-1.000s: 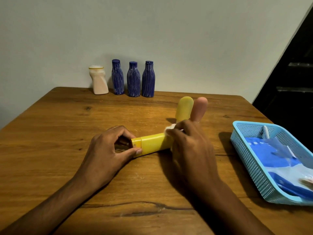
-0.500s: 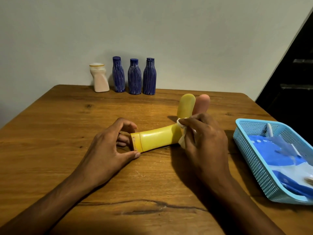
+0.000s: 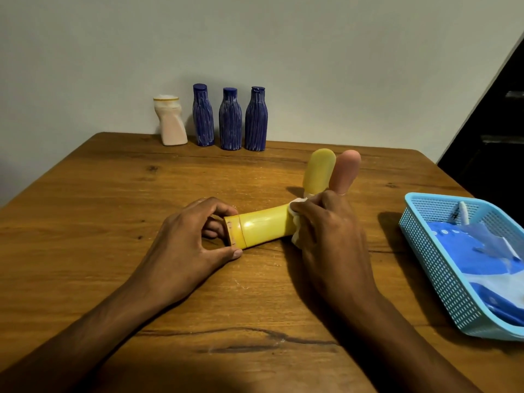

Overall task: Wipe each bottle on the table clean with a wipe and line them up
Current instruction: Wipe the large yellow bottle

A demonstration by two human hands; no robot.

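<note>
Over by the wall four bottles (image 3: 230, 120) look lined up already, while mid-table the left hand (image 3: 187, 245) pinches the lying yellow bottle's (image 3: 263, 229) cap end, the right hand (image 3: 330, 234) bunches a wipe (image 3: 296, 221) against it, and two more (image 3: 331, 174) wait behind.

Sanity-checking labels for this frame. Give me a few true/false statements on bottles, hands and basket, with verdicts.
1. Three blue bottles stand upright by the wall. True.
2. The left hand holds the wipe. False: the right hand grips the white wipe; the left hand holds the cap end of the lying yellow bottle.
3. The yellow bottle being wiped lies on its side. True.
4. The blue basket sits at the left table edge. False: it is on the right.
5. The cream bottle stands left of the blue ones. True.
</note>
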